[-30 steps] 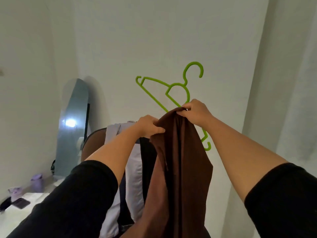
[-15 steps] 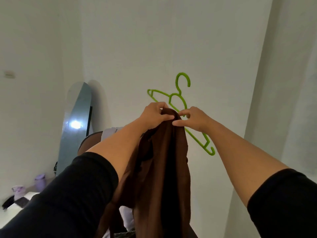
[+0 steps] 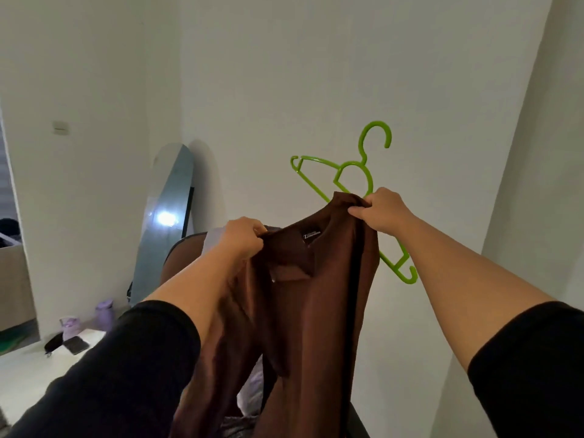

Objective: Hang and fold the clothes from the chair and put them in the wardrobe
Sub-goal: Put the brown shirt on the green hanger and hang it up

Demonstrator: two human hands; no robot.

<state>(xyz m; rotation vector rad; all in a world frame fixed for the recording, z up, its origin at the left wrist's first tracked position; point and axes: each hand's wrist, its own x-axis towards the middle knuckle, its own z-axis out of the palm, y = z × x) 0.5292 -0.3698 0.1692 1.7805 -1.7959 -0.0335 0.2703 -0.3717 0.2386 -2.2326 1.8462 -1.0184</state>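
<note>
Centre frame: my left hand [image 3: 243, 237] grips the brown shirt [image 3: 311, 298] at its collar; my right hand [image 3: 380, 210] pinches its shoulder against the green hanger [image 3: 354, 172]. Label visible; fabric hangs creased.

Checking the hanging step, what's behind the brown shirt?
The green hanger sticks out above and right of the shirt; its middle is covered. Lower down, a chair back shows.

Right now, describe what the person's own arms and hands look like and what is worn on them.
Both arms wear black sleeves pushed up toward the elbows, leaving the forearms bare. The left hand and right hand are bare: no gloves, and no rings, watch or bracelets visible. No markings show on the sleeves.
</note>
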